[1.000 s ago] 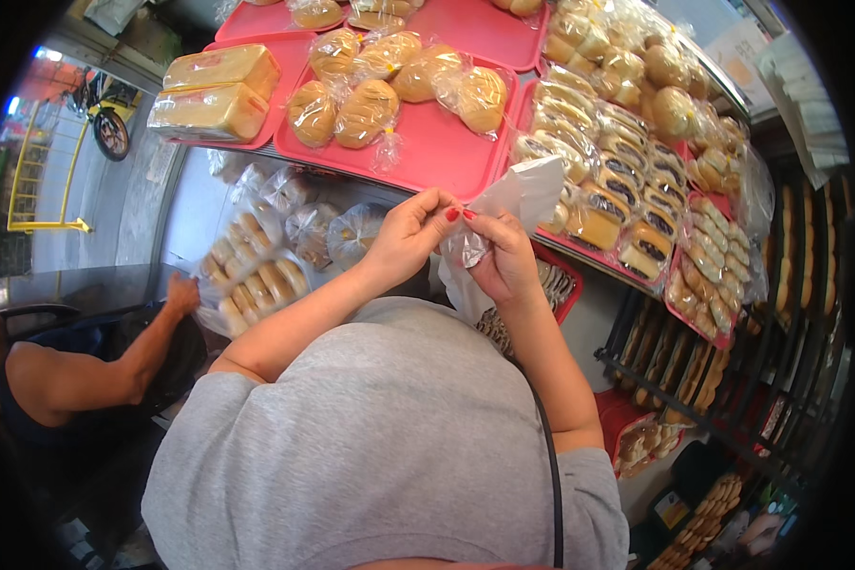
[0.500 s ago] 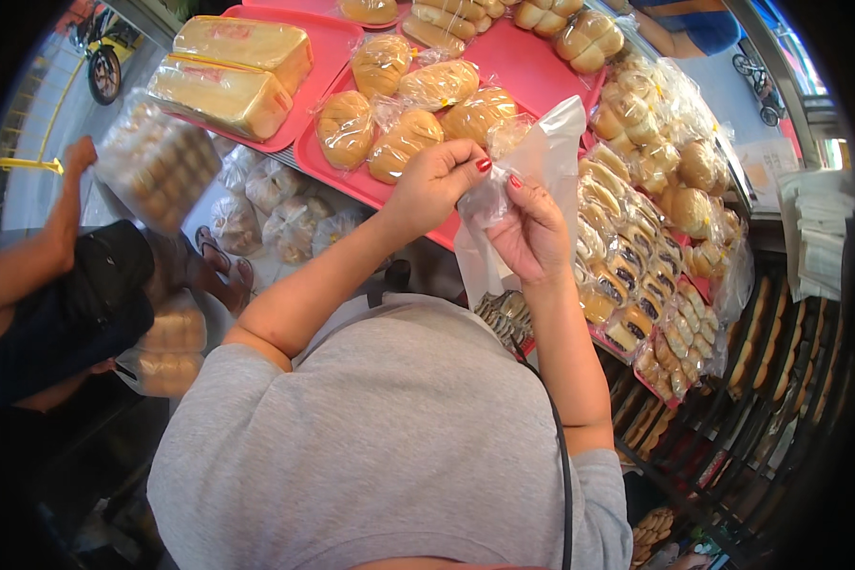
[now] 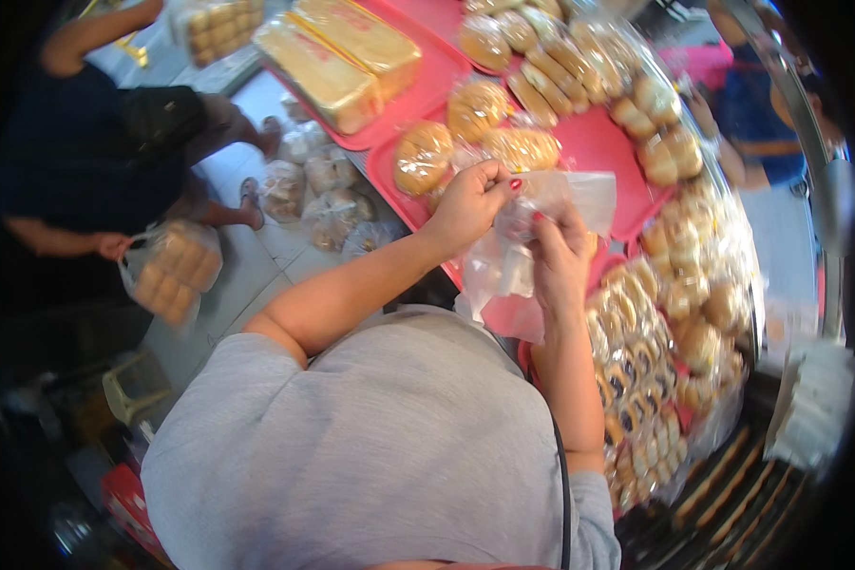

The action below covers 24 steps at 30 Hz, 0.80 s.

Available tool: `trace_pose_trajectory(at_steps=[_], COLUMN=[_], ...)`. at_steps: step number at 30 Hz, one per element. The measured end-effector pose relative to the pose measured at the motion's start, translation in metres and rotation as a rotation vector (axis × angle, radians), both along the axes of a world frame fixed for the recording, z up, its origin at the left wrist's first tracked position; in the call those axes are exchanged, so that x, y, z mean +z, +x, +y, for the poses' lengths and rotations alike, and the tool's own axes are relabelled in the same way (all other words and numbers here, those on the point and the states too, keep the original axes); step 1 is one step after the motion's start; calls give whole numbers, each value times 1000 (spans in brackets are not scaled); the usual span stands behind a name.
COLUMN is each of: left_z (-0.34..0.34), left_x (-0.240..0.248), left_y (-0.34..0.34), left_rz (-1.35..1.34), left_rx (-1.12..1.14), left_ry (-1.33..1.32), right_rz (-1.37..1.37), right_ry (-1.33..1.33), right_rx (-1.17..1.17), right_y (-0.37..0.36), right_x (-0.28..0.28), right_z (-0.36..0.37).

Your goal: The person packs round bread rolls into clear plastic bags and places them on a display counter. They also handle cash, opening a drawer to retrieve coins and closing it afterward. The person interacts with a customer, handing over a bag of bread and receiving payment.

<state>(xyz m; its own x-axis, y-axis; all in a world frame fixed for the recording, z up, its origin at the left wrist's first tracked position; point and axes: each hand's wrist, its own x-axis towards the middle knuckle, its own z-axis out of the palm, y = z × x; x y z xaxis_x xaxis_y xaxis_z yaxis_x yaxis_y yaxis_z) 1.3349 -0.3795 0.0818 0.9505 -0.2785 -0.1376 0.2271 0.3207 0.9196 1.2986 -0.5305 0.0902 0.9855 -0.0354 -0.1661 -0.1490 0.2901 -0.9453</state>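
A thin clear plastic bag (image 3: 492, 271) is stretched between my hands above the front edge of a pink tray (image 3: 617, 152). My left hand (image 3: 467, 207) pinches it with thumb and forefinger. From the other side, the bent fingers of my right hand (image 3: 560, 255) grip the same bag. Its upper part is crumpled between the fingertips, and the lower part hangs loose. I cannot make out anything inside it. Just beyond my left hand lie wrapped bread loaves, among them a round loaf (image 3: 422, 158) and a long loaf (image 3: 521, 149).
Two large wrapped loaves (image 3: 351, 66) sit on another pink tray at the far left. Packed buns (image 3: 670, 157) and filled rolls (image 3: 627, 380) cover the right side. Bagged bread (image 3: 337, 214) rests on the floor. At left a person (image 3: 95, 161) carries bags of buns.
My view has swung, so the trays appear farther right and lower. My right hand has turned and closed its fingers on the bag. The person at left has moved, carrying the bun bags.
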Motion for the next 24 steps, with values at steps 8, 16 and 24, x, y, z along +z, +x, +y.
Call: trace_pose_trajectory(at_steps=[8, 16, 24], left_z=[53, -16, 110], left_x=[60, 58, 53], left_y=[45, 3, 102], left_rz=[-188, -640, -676], left_rx=[247, -253, 74], left_ry=[-243, 417, 1520], right_rz=[-60, -882, -298], right_ry=[-866, -1374, -1506], right_rx=[-314, 306, -110], right_y=[-5, -5, -14], right_x=[-64, 74, 41], right_z=[-183, -43, -149])
